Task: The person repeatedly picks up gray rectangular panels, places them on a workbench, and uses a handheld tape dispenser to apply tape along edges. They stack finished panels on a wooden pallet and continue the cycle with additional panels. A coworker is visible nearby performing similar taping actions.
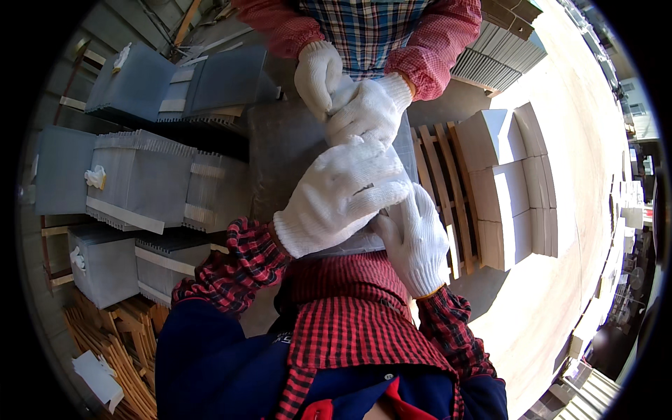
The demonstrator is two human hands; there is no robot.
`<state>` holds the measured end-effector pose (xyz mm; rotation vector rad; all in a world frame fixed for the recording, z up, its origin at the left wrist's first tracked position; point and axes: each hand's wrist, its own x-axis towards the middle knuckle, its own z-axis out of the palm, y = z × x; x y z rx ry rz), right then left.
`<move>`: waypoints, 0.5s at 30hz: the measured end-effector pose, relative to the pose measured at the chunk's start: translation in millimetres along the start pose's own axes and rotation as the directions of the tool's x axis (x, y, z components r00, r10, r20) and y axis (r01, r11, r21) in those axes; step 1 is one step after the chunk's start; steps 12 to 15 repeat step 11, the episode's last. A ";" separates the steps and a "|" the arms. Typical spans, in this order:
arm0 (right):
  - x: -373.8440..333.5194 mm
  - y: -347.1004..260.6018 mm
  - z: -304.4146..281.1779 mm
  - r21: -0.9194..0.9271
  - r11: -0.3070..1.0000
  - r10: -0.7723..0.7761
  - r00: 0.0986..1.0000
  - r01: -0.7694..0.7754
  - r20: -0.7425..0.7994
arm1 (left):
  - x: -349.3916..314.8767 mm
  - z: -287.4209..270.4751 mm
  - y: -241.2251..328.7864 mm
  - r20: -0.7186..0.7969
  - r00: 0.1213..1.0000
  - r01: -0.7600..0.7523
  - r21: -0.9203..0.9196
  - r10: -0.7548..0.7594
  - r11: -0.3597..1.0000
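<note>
Both my hands wear white knitted gloves and meet over a grey, film-covered surface [276, 157]. My left hand [339, 199] reaches across to the right, its fingers bent and pressed together against the fingers of my right hand [418, 245]. A small dark mark shows on the left glove. The right hand points upward, thumb bent in toward the left hand; its fingers look closed. Anything between my fingers is hidden. Just beyond, a co-worker's gloved hands [371, 115] are held together, one overlapping the other, close to my left hand.
Stacks of grey sheets [161, 175] stand on the left, with crumpled white pieces on them. Wooden strips [115, 343] lie at lower left. To the right are a wooden pallet [448, 189] and stacked white blocks [500, 185]. The co-worker in a plaid apron [360, 31] stands opposite.
</note>
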<state>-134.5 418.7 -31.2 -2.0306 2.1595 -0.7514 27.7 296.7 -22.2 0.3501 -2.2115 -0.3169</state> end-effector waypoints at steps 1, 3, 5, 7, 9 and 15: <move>-2.4 5.5 5.6 -0.057 0.998 -0.031 0.998 0.028 -0.046 | 12.1 9.8 3.4 0.100 0.993 -0.061 0.004 0.061 0.998; -6.1 5.4 1.4 -0.020 0.998 0.053 0.998 -0.053 -0.033 | 30.1 27.2 -0.4 0.321 0.939 -0.119 -0.044 0.126 0.992; -10.7 15.1 5.8 0.095 0.989 0.119 0.993 -0.117 -0.015 | 48.4 32.3 -0.5 0.497 0.852 -0.128 -0.105 0.163 0.986; -20.4 13.7 -0.4 0.030 0.989 0.149 0.987 -0.147 -0.059 | 53.5 39.0 -5.0 0.582 0.779 -0.163 -0.173 0.234 0.971; -40.8 14.6 -6.2 -0.071 0.954 0.290 0.956 -0.292 -0.037 | 57.5 51.7 -9.0 0.670 0.700 -0.206 -0.145 0.249 0.968; -50.1 9.4 -20.1 0.142 0.783 0.584 0.794 -0.605 0.166 | 64.5 67.2 -13.1 0.817 0.547 -0.257 -0.043 0.182 0.965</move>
